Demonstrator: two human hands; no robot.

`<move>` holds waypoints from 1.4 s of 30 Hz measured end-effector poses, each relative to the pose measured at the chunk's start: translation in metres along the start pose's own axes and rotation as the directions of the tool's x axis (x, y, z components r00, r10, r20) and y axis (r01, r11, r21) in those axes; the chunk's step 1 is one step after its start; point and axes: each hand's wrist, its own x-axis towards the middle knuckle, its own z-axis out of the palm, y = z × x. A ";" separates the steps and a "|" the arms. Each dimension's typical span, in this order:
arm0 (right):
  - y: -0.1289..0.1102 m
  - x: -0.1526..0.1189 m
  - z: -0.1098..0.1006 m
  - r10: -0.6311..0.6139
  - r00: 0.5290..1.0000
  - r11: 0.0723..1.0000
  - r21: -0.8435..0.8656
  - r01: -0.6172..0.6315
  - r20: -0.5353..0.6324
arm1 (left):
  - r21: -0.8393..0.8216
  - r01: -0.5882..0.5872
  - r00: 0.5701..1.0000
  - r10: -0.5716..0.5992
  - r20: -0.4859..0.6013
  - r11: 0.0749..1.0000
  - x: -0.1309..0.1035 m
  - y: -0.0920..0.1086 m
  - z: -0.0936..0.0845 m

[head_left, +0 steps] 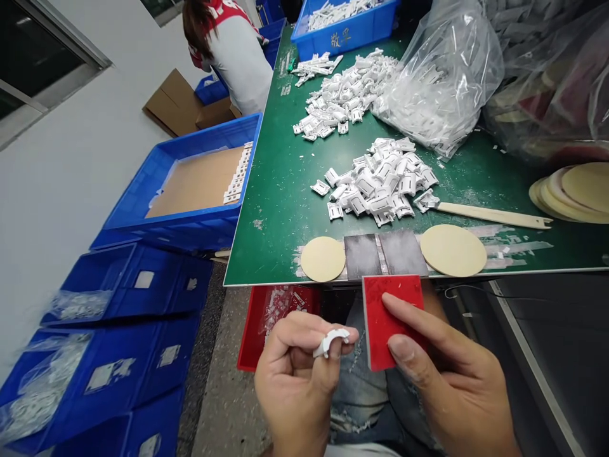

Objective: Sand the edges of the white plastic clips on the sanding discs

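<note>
Between the thumb and fingers of my left hand is a small curved white plastic part, its arch facing up. My right hand grips a flat red square pad with a greyish edge, thumb and forefinger lying on its face. The pad and the part are close together but apart, in front of the table edge. Beyond them on the table lie dark sanding sheets and two pale yellow discs, the left disc and the right disc.
A pile of white parts lies on the green table, with a brush beside it. Farther back are another pile, a clear bag and a blue bin. A red bin sits below; a person is at far left.
</note>
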 end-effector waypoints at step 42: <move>-0.016 0.004 -0.005 0.184 0.982 0.980 -0.073 -0.187 -0.044 | 0.323 -0.376 0.924 0.376 0.066 0.868 -0.007 0.004 0.002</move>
